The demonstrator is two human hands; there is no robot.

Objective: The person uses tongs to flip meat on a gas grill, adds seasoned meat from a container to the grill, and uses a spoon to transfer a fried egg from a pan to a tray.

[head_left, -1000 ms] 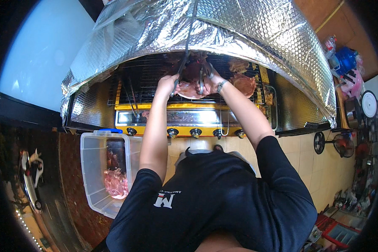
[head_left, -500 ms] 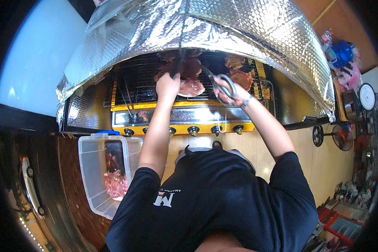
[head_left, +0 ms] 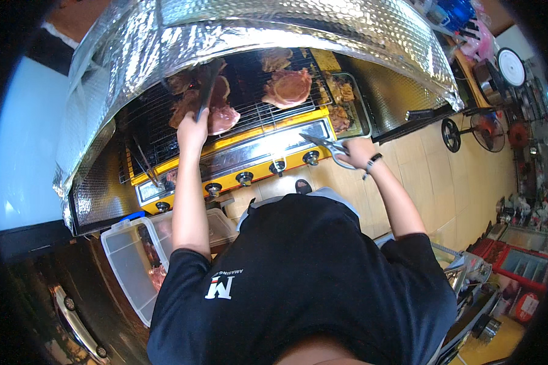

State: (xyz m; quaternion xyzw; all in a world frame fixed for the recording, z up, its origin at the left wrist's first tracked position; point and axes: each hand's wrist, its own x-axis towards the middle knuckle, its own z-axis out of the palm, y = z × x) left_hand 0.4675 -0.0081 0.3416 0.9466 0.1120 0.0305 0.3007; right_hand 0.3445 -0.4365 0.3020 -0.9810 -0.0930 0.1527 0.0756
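My left hand (head_left: 192,131) is closed round the handle end of long dark tongs (head_left: 209,85), whose far end reaches over meat at the back left of the grill. Whether the tips grip any meat is hard to see. Just beside that hand lies a pale pink meat slice (head_left: 224,120). My right hand (head_left: 359,152) holds scissors (head_left: 327,145) in front of the grill, their blades pointing left above its front panel. A larger browning meat slice (head_left: 287,88) lies flat on the grill rack (head_left: 249,100), with a smaller slice (head_left: 277,59) behind it.
Shiny foil sheeting (head_left: 225,33) hoods the grill. At its right end stands a tray (head_left: 369,125) of cooked meat. Another thin pair of tongs (head_left: 145,159) rests at the left. Below left is a clear plastic tub (head_left: 123,267) with raw meat (head_left: 157,277). Control knobs (head_left: 245,178) line the front.
My right hand has drawn the scissors back from over the grill to its front right. My view has turned, so the grill now sits tilted and farther left. The left hand still holds the tongs.
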